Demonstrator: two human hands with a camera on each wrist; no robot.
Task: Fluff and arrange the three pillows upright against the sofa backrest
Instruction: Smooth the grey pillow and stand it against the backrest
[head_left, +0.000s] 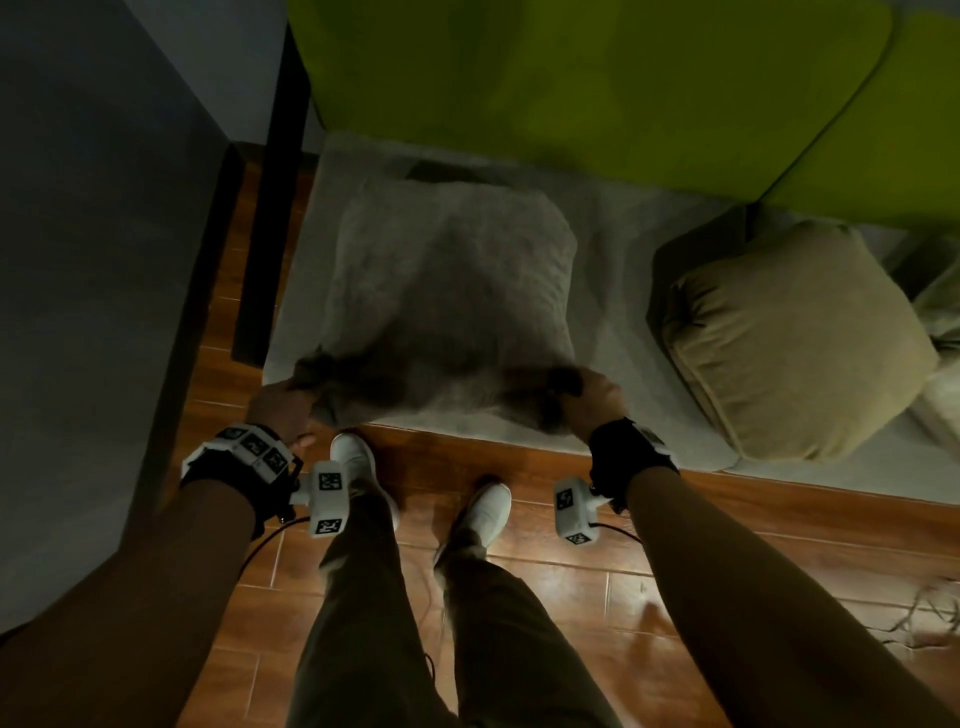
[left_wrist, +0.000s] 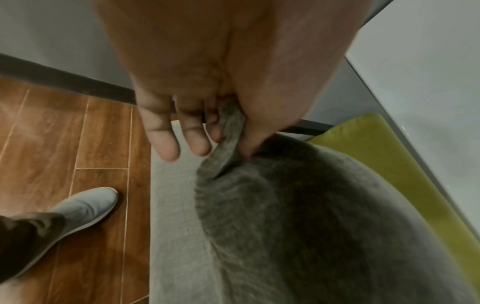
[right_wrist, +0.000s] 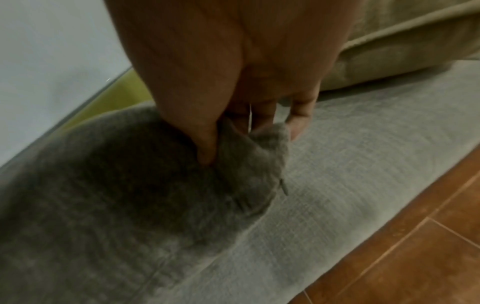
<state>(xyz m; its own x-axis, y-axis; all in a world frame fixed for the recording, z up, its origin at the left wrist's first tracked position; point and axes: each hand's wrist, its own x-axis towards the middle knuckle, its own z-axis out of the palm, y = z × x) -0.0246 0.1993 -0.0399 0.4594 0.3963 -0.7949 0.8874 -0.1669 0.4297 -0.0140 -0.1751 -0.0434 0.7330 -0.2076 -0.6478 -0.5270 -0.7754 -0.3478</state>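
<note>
A grey fuzzy pillow (head_left: 452, 291) (left_wrist: 298, 216) (right_wrist: 116, 185) lies on the grey sofa seat (head_left: 618, 244), its far edge toward the green backrest (head_left: 571, 78). My left hand (head_left: 283, 402) (left_wrist: 228, 131) pinches its near left corner between thumb and fingers. My right hand (head_left: 592, 397) (right_wrist: 233, 135) grips the near right corner the same way. A tan pillow (head_left: 795, 343) (right_wrist: 405, 41) lies flat on the seat to the right. A pale pillow (head_left: 943, 332) shows only at the right edge, mostly cut off.
Wood floor (head_left: 545, 519) runs along the seat's front edge, where my white shoes (head_left: 358, 462) stand close to the sofa. A grey wall (head_left: 93, 234) with a dark frame (head_left: 270, 208) borders the sofa's left end. A cable (head_left: 930, 608) lies on the floor at right.
</note>
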